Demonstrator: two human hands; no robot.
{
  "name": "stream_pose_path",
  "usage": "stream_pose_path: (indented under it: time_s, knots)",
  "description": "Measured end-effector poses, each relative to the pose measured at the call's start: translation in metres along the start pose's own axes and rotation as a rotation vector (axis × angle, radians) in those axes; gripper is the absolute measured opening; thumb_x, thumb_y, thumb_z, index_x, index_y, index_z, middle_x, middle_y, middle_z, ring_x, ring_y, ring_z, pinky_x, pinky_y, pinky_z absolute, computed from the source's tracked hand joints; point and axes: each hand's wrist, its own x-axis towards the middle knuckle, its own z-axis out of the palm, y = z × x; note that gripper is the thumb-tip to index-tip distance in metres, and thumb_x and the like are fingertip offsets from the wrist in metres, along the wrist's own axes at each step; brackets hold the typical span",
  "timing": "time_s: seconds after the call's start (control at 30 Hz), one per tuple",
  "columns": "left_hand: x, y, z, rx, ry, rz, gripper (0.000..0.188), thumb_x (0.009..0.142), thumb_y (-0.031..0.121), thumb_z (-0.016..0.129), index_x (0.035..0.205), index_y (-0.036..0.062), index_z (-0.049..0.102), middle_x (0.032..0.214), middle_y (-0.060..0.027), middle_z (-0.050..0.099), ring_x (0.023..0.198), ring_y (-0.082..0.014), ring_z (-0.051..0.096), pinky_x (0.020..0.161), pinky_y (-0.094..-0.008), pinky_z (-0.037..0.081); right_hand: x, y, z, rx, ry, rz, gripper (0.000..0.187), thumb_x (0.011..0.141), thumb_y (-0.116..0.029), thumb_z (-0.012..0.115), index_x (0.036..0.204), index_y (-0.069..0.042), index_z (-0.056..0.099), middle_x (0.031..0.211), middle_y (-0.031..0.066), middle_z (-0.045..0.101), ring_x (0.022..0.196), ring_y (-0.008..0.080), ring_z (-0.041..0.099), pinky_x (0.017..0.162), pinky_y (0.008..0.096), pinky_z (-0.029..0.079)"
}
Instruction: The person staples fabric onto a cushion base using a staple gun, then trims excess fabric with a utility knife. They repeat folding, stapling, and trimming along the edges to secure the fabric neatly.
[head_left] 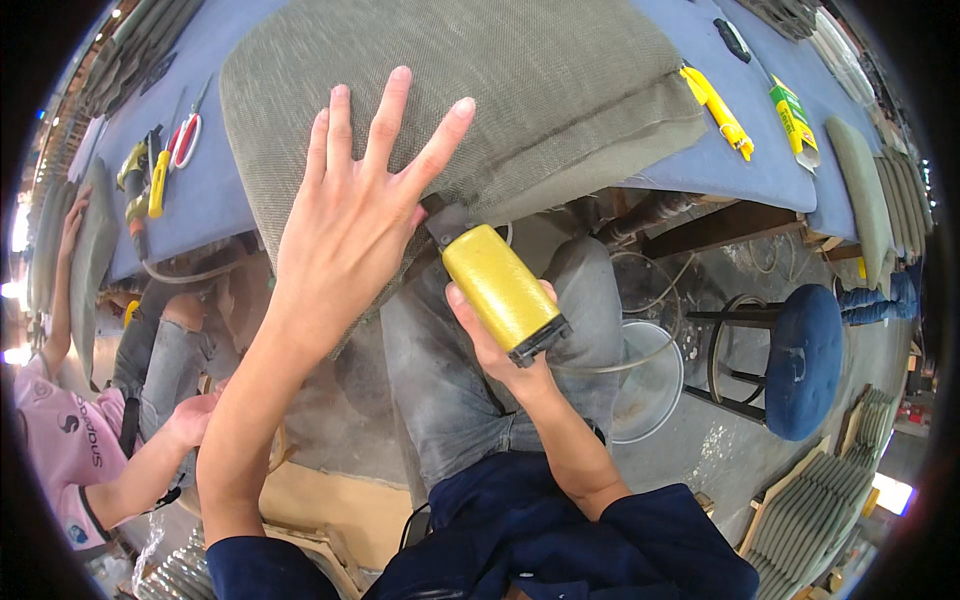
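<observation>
A grey-green fabric-covered panel [520, 70] lies at the near edge of the blue table, part of it hanging over. My left hand [345, 220] rests on it, fingers spread wide and holding nothing. Just below, my right hand [478, 335] is wrapped round a yellow staple gun [497, 275] with black ends. The gun's dark nose meets the panel's near edge by my left thumb; the exact contact is hidden. Most of my right fingers are hidden behind the gun.
On the blue table [670, 170] lie red-handled scissors [186, 140], a yellow-handled tool [158, 185], a yellow cutter [722, 112] and a green-yellow box [794, 122]. A blue stool [803, 362] and a clear bucket [650, 385] stand right. At left, another person [85, 450] in pink sits close.
</observation>
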Motion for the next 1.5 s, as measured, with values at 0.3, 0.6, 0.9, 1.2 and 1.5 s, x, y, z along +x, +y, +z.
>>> stream_pose_path:
  time_s: [0.3, 0.6, 0.9, 1.2, 1.5]
  knots:
    - [0.002, -0.017, -0.016, -0.244, -0.094, 0.103, 0.101, 0.081, 0.009, 0.074, 0.165, 0.0112, 0.019, 0.169, -0.0211, 0.02, 0.152, -0.0485, 0.026, 0.127, -0.0542, 0.022, -0.005, -0.006, 0.008, 0.128, -0.001, 0.096, 0.018, 0.085, -0.008, 0.08, 0.099, 0.0, 0.073, 0.08, 0.0106, 0.074, 0.067, 0.0249, 0.073, 0.062, 0.0321, 0.054]
    - [0.024, -0.078, 0.019, -0.169, -0.073, -0.355, 0.062, 0.11, 0.048, 0.038, 0.163, 0.0158, 0.031, 0.167, -0.027, 0.025, 0.153, -0.0527, 0.02, 0.125, -0.0586, 0.014, -0.004, -0.012, 0.012, 0.23, 0.055, 0.156, 0.019, 0.087, -0.012, 0.08, 0.1, 0.002, 0.072, 0.083, 0.0115, 0.074, 0.068, 0.024, 0.073, 0.063, 0.0318, 0.053]
    - [-0.016, -0.015, 0.005, -0.032, 0.02, -0.22, 0.06, 0.107, 0.044, 0.044, 0.163, 0.0248, 0.032, 0.169, -0.026, 0.017, 0.149, -0.0563, 0.025, 0.121, -0.0672, 0.02, -0.011, -0.007, 0.016, 0.09, 0.078, 0.083, 0.016, 0.085, -0.011, 0.079, 0.096, 0.0, 0.073, 0.083, 0.0118, 0.073, 0.067, 0.0269, 0.071, 0.061, 0.0341, 0.053]
    - [-0.027, -0.008, 0.001, 0.045, 0.014, -0.102, 0.089, 0.085, 0.014, 0.077, 0.162, 0.0273, 0.034, 0.168, -0.0219, 0.021, 0.144, -0.0536, 0.035, 0.119, -0.0639, 0.031, -0.008, -0.019, 0.015, 0.078, 0.038, 0.054, 0.023, 0.083, -0.008, 0.081, 0.102, 0.001, 0.072, 0.087, 0.01, 0.074, 0.069, 0.0252, 0.073, 0.061, 0.0322, 0.055]
    - [-0.028, -0.012, -0.001, -0.053, 0.042, -0.041, 0.096, 0.08, 0.005, 0.075, 0.163, 0.0284, 0.031, 0.166, -0.0224, 0.026, 0.139, -0.0593, 0.037, 0.116, -0.064, 0.035, -0.013, -0.015, 0.027, 0.172, -0.007, 0.038, 0.029, 0.078, -0.008, 0.083, 0.103, 0.001, 0.072, 0.09, 0.0107, 0.074, 0.072, 0.026, 0.075, 0.062, 0.0307, 0.057]
